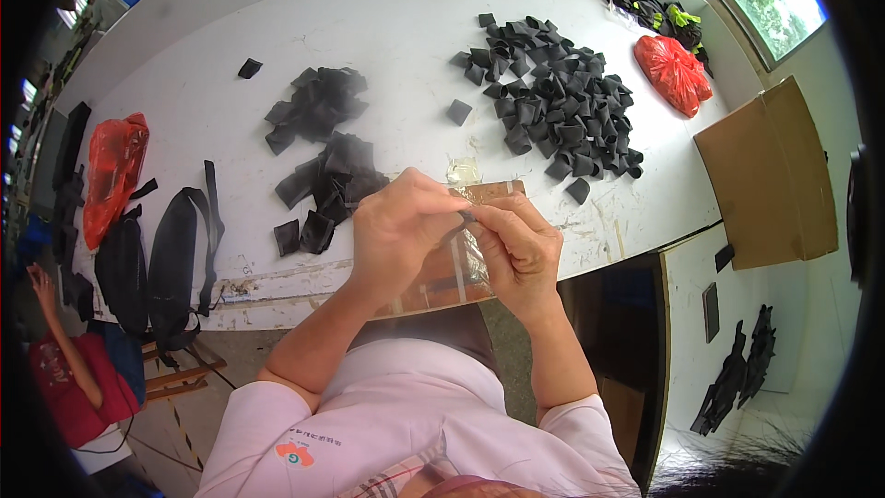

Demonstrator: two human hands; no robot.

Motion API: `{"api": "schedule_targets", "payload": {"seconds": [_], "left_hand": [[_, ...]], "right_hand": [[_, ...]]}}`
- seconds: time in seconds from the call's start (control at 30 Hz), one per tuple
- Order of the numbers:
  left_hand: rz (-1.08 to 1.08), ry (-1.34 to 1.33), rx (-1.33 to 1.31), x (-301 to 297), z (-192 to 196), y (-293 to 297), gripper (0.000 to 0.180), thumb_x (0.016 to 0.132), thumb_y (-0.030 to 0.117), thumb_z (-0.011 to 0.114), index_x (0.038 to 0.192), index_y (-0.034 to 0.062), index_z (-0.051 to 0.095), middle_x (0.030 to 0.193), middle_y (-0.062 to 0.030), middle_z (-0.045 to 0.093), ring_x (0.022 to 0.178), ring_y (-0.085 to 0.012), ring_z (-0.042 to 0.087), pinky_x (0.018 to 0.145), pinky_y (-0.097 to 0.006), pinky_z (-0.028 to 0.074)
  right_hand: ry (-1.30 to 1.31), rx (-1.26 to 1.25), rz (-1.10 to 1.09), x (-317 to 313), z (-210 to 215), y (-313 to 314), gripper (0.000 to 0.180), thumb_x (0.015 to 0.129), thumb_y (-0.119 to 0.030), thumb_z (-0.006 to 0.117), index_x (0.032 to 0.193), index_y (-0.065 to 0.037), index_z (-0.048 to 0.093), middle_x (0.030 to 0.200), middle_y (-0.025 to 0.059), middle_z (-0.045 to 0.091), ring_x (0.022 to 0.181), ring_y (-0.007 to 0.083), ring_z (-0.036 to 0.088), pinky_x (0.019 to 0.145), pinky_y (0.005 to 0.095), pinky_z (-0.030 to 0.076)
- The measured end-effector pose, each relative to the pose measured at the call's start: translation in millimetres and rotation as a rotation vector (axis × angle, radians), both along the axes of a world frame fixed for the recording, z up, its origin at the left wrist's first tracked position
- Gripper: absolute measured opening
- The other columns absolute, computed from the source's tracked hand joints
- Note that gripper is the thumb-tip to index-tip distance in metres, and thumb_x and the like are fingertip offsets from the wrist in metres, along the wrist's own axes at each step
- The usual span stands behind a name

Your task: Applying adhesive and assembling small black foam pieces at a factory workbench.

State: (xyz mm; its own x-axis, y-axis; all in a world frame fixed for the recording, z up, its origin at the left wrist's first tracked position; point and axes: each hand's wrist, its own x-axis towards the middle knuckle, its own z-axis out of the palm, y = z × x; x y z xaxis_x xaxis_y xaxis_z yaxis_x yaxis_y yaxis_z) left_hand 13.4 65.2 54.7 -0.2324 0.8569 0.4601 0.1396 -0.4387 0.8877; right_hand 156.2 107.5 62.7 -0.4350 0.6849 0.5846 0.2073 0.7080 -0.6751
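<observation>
My left hand (398,221) and my right hand (518,242) meet in front of me, above a taped brown cardboard piece (441,282) at the table's near edge. Fingertips of both hands pinch a small dark fabric piece (467,216), mostly hidden by the fingers. Just left of my left hand lies a loose heap of thin black fabric pieces (339,175), with another black heap (323,100) behind it. Beyond my right hand spreads a large pile of folded black fabric loops (562,97). One loose black piece (458,112) sits beside that pile.
On the left of the white table (406,46) are a red plastic bag (115,171) and black strapped pouches (175,258). Another red bag (673,74) and an open cardboard box (770,175) stand right. A co-worker in a red shirt (78,387) is at lower left.
</observation>
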Motion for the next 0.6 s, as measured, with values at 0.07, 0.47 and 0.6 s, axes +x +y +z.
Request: {"api": "schedule_targets", "payload": {"seconds": [0.07,0.47,0.6], "left_hand": [[0.007,0.073,0.001,0.0,5.7,-3.0,0.015,0.071,-0.002,0.062,0.084,0.0061,0.063,0.076,-0.0047,0.057,0.066,-0.0125,0.055,0.059,-0.022,0.043],[0.008,-0.254,-0.099,12.5,-4.3,-41.8,0.036,0.080,0.006,0.057,0.112,-0.0046,0.044,0.099,-0.0102,0.053,0.086,-0.0120,0.051,0.079,-0.025,0.041],[-0.002,-0.190,-0.132,27.8,-6.8,-50.5,0.024,0.078,-0.002,0.059,0.100,-0.0042,0.049,0.096,-0.0099,0.053,0.081,-0.0112,0.052,0.074,-0.023,0.043]], "right_hand": [[0.018,0.008,-0.023,-1.0,-6.0,-1.4,0.013,0.069,0.002,0.062,0.081,-0.001,0.061,0.071,0.0072,0.055,0.061,0.0199,0.052,0.050,0.0280,0.041],[0.688,-0.787,0.121,6.6,6.7,-29.6,0.006,0.083,-0.005,0.055,0.080,0.000,0.058,0.069,0.0027,0.056,0.057,0.0107,0.051,0.052,0.0213,0.041],[0.917,-1.335,0.201,3.0,-11.7,-52.2,0.011,0.085,-0.012,0.053,0.081,-0.002,0.056,0.068,0.0052,0.056,0.058,0.0117,0.052,0.053,0.0246,0.044]]}}
